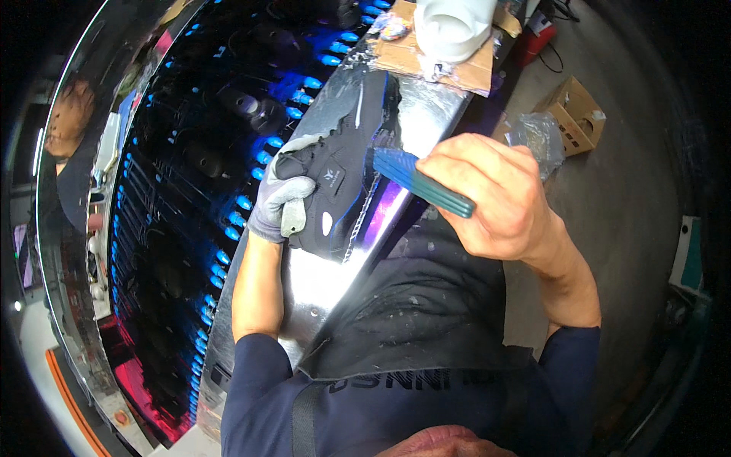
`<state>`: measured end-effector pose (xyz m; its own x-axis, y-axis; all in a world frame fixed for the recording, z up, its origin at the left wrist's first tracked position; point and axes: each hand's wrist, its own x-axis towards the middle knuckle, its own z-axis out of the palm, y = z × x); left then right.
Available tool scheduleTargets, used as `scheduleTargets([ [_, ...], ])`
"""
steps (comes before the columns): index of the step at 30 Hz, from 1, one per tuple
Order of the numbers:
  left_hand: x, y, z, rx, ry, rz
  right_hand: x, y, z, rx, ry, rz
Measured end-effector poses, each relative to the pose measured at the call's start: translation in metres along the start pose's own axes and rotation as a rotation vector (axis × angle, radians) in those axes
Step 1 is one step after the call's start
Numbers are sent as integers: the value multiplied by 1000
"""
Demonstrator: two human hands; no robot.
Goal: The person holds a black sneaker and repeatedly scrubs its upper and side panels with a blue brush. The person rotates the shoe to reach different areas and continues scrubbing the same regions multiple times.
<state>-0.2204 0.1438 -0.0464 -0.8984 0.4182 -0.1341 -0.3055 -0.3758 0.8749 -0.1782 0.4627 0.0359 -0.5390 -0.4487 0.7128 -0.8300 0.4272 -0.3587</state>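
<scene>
White pot (454,34): yours sat on the cardboard (396,57) at the far end of the bench (426,110), mouth toward you, pale inside. Couldn't make out what it held, sorry.
Box (582,139): that brown one was on the floor (624,228) off to your right, open side dark, so no clue about contents. A clear crumpled bag (537,145) lay right beside it.
Shoe (340,171): the dark one was over the bench, between your hands, a bit nearer the left. Couldn't tell if it rested on the metal.
Left hand (283,190): you had it gloved, clamped round the shoe's left side by the opening, thumb across the top.
Right hand (499,194): bare, to the right of the shoe, fingers and thumb pinching the brush (438,192).
Brush tip: you had it right at the shoe's sole edge, handle angled back toward you.
Rack (199,160): the dark one with blue tips ran along your left.
</scene>
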Motion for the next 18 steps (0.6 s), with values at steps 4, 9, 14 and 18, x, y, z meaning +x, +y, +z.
scheduleTargets([
  [4,0,1,-1,89,-15,-30,-8,1,5,1,86,71],
  [9,5,1,4,-172,-41,-16,-48,3,43,832,444,671],
  [14,6,2,5,-295,-38,-36,-69,8,99,976,581,737],
  [18,5,1,6,-309,12,1,-79,-3,85,753,381,589],
])
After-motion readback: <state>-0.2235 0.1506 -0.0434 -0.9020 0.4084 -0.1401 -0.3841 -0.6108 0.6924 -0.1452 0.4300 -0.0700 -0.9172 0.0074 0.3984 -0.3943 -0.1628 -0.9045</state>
